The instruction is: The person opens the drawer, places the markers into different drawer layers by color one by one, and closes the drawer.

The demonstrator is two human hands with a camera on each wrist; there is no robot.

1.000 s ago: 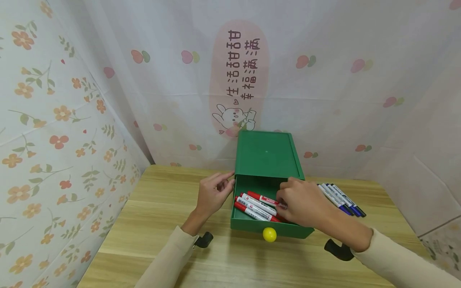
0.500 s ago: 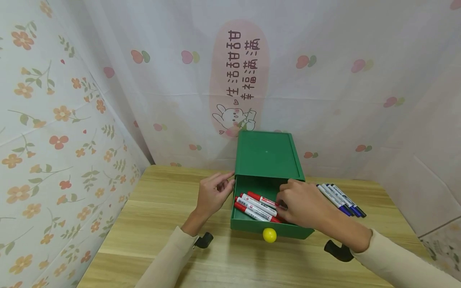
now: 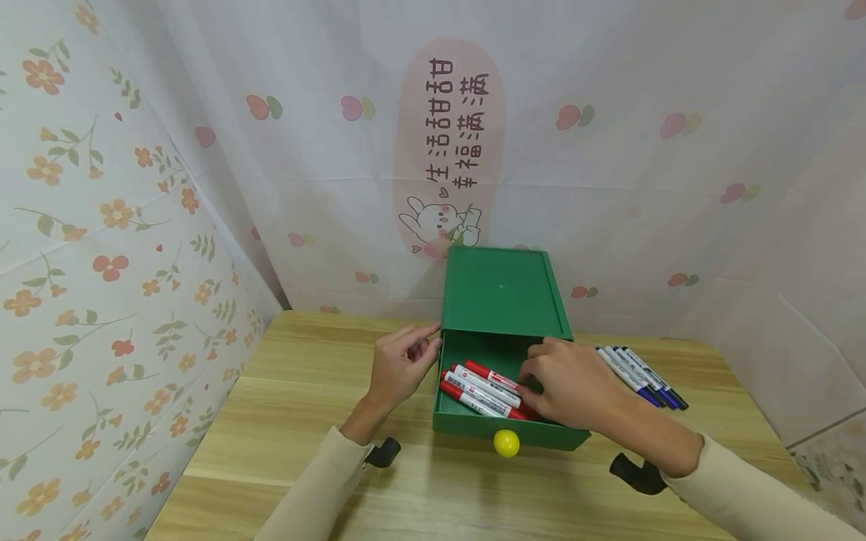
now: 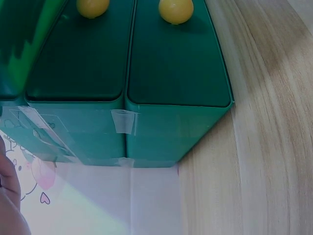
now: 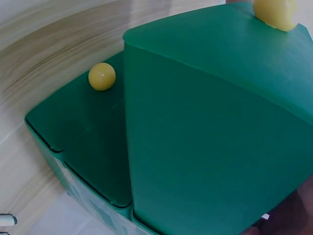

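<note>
The top drawer point(image 3: 473, 424) of a green drawer cabinet point(image 3: 504, 289) is pulled out, its yellow knob point(image 3: 506, 443) facing the person. Inside lie several white markers point(image 3: 483, 392) with red caps, slanted side by side. My right hand point(image 3: 564, 379) reaches in over the right wall, thumb and fingers bent round the near end of the rearmost red marker point(image 3: 492, 376). In the right wrist view the drawer hides most of that hand. My left hand point(image 3: 402, 364) rests its extended index finger and thumb against the cabinet's left side.
Several white markers with blue and black caps point(image 3: 639, 376) lie in a row on the wooden table point(image 3: 304, 421), right of the cabinet. Lower closed drawers point(image 4: 178, 58) with yellow knobs sit under the open one, joined by clear tape point(image 4: 124, 121). A patterned curtain point(image 3: 325, 188) hangs behind.
My right hand has shifted very slightly at the end of the rear marker, inside the drawer. The left hand, the drawer and the markers on the table keep their places.
</note>
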